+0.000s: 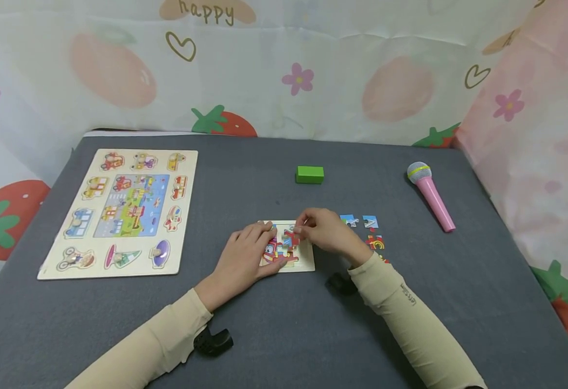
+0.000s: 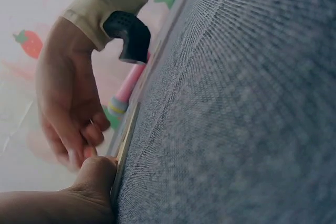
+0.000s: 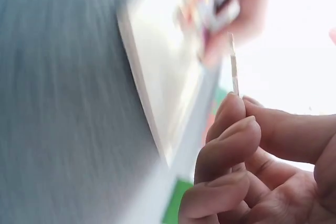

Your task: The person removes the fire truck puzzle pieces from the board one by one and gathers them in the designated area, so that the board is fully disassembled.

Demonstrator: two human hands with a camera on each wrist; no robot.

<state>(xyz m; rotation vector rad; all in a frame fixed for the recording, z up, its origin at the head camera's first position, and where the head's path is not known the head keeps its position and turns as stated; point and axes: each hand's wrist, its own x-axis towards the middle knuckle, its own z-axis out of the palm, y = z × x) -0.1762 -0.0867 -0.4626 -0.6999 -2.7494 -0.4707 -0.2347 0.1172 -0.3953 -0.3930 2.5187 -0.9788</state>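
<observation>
A small wooden jigsaw board (image 1: 305, 262) lies flat on the dark grey cloth, with several coloured pieces set in its left and lower part. My left hand (image 1: 243, 253) rests along the board's left side, fingers extended at its top edge and thumb along its bottom. Between thumb and fingertips, my right hand (image 1: 331, 232) pinches a red and blue jigsaw piece (image 1: 291, 239) over the board. In the right wrist view that jigsaw piece (image 3: 234, 69) shows edge-on, raised off the board. Loose jigsaw pieces, among them a blue one (image 1: 370, 222) and a red one with a rainbow (image 1: 375, 242), lie beside my right wrist.
On the left lies a large wooden peg puzzle (image 1: 190, 167) with vehicle pieces. A green block (image 1: 309, 174) sits behind the small board. To the right is a pink toy microphone (image 1: 435, 201). A printed curtain (image 1: 332, 32) hangs behind the table.
</observation>
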